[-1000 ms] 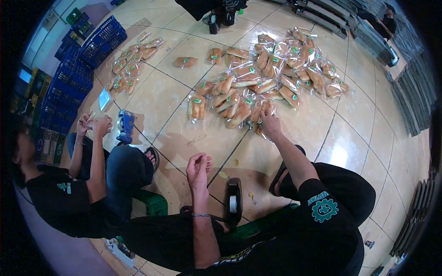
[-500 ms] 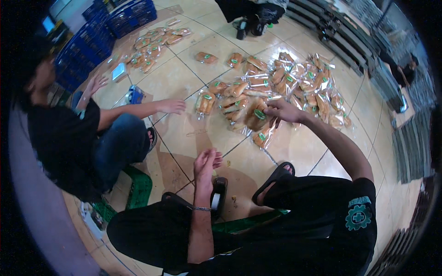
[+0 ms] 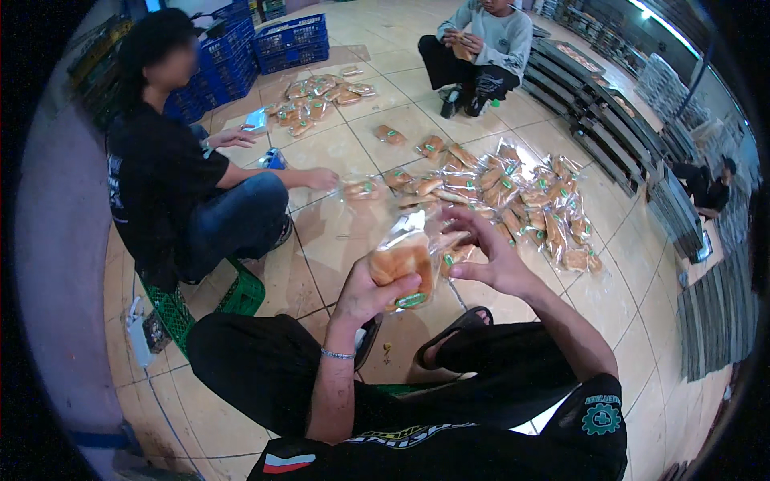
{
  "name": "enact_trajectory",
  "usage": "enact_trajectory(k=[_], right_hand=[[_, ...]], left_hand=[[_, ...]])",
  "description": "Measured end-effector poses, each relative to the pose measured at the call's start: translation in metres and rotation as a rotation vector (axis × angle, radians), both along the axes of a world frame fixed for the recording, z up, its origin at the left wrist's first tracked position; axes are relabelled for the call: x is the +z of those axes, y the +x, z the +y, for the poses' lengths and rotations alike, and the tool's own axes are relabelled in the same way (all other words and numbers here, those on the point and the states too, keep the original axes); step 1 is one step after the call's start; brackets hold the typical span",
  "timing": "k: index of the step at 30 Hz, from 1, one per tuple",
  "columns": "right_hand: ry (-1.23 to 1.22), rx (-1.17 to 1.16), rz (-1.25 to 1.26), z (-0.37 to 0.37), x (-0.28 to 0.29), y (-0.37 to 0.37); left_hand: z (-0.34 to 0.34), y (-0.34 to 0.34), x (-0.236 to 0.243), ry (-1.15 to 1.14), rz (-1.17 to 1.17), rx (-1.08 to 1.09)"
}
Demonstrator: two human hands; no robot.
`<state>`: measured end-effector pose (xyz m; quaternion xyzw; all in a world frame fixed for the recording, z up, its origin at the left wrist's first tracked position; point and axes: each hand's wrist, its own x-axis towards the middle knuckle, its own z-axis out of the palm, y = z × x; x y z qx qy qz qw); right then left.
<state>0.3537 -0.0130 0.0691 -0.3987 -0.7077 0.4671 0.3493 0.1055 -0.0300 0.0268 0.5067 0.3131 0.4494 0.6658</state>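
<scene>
The bagged bread point(image 3: 401, 263), seemingly light, crushable and slick-wrapped, is pinched by the left hand point(image 3: 369, 293), best gripped gently at its sides, with the right hand point(image 3: 499, 263) spread.

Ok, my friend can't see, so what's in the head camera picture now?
A person's left hand grips clear-wrapped bread, with the open right hand close beside it. Beyond, many wrapped breads lie heaped on the tiled floor; a co-worker in black is at the left.

Glossy clear plastic bag point(image 3: 412, 228) around smooth bread point(image 3: 401, 260), shiny floor tiles point(image 3: 642, 321), plastic crates point(image 3: 293, 45), matt cloth trousers point(image 3: 255, 361)
</scene>
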Motion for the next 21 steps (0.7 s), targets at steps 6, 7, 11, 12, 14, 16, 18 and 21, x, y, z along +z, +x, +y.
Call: enact_trajectory(k=[6, 7, 11, 12, 14, 16, 18, 21], right_hand=[[0.269, 0.187, -0.345, -0.005, 0.045, -0.025], [0.317, 0.117, -0.282, -0.010, 0.049, -0.033], [0.084, 0.167, -0.169, -0.003, 0.051, -0.027], [0.093, 0.166, -0.169, 0.005, 0.043, -0.019], [-0.306, 0.288, 0.208, 0.020, 0.019, 0.001], [-0.563, 0.209, 0.474, 0.021, -0.034, 0.008], [0.552, 0.026, -0.681, 0.024, -0.070, 0.005], [0.347, 0.086, -0.627, 0.017, -0.059, -0.018]], left_hand=[[-0.013, 0.000, 0.023, 0.277, 0.540, -0.170], [-0.014, -0.004, 0.027, 0.225, 0.565, -0.185], [-0.013, -0.019, 0.014, 0.406, 0.398, 0.000], [-0.011, -0.025, 0.014, 0.416, 0.399, 0.002], [-0.002, -0.037, 0.012, 0.394, 0.237, 0.177], [0.003, -0.044, 0.004, 0.323, 0.163, 0.250], [0.015, -0.050, -0.009, 0.111, 0.118, 0.399], [0.022, -0.047, -0.033, 0.081, 0.194, 0.333]])
